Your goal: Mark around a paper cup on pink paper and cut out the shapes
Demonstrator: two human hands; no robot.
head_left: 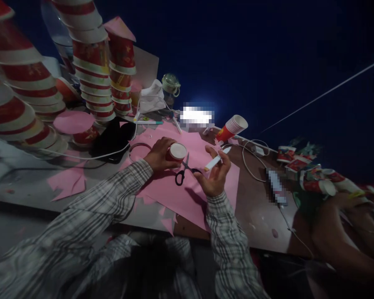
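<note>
My left hand is closed round a red paper cup, whose pale round end faces up towards me. In my right hand a white marker with an orange tip lies between thumb and fingers. Between the two hands, black-handled scissors rest with their blades apart on a large sheet of pink paper. The scissors lie just right of the cup and partly under my right thumb's side. A grey ring sits left of my left hand.
Tall towers of stacked red-and-white paper cups stand at the left. A black phone-like object lies near them. Tilted nested cups are behind my right hand. Cables cross the table, and another person's arm shows at right.
</note>
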